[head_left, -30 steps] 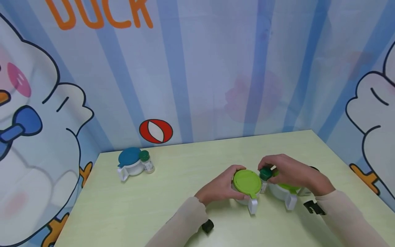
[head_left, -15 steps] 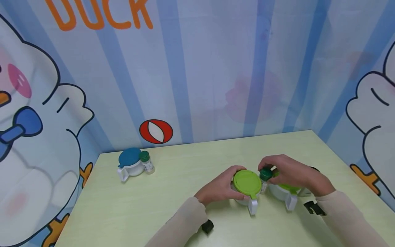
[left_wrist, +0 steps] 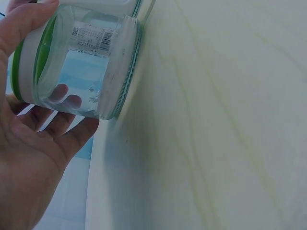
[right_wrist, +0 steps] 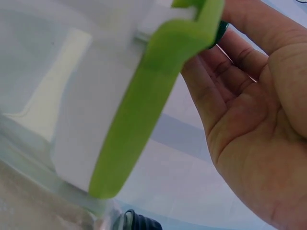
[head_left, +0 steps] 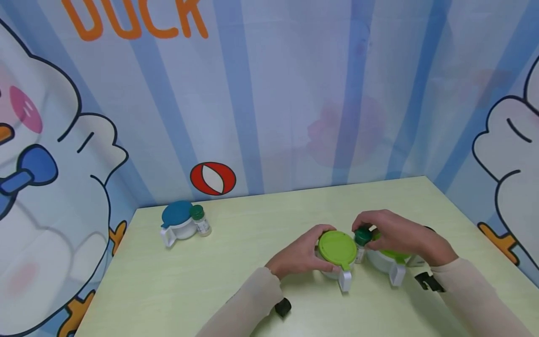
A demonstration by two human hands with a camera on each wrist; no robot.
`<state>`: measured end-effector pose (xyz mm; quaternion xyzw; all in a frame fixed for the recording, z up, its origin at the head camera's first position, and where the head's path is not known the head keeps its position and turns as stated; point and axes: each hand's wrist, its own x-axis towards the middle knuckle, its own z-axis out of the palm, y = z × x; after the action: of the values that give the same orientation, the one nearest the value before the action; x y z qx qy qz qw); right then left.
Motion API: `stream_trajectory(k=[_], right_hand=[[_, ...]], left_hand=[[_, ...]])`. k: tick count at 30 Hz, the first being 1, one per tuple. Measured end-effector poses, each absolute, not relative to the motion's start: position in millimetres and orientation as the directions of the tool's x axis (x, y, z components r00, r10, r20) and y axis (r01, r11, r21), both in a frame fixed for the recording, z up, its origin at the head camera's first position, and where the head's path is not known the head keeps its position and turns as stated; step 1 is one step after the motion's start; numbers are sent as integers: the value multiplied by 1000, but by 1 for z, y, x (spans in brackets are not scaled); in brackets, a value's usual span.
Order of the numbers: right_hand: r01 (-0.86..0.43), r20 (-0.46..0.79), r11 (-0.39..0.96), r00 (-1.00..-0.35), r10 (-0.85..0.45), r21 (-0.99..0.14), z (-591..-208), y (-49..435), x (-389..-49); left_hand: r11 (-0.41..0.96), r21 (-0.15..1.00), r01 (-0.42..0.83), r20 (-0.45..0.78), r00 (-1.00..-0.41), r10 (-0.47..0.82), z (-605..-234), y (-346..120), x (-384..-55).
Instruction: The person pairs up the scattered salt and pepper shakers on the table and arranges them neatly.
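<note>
Lime-green plastic tops the jar (head_left: 337, 248) that, in the head view, the left hand (head_left: 301, 255) grips from the side on the pale table (head_left: 261, 224); the right hand (head_left: 400, 236) pinches the dark-green cap of a small bottle (head_left: 363, 236) upright between that jar and a second green-lidded jar (head_left: 379, 263). With so narrow a gap, a light hold near the cap's top and an upright bottle should serve best. The left wrist view shows fingers and thumb round the clear wall, below the lid; gripping there, rather than by the lid, seems sound. In the right wrist view, a green strip (right_wrist: 139, 110) hides most of the pinch; the wrist should stay clear of it.
</note>
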<state>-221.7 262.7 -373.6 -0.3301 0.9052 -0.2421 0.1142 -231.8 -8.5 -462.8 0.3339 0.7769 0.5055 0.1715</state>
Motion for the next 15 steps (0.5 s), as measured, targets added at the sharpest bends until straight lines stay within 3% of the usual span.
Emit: stream_trajectory(k=[15], right_hand=[[-552,-30,654,-752,-658,-517,-373,263,-221]], left_hand=[[271,902,337,62,-720,691,-462,-8,-231]])
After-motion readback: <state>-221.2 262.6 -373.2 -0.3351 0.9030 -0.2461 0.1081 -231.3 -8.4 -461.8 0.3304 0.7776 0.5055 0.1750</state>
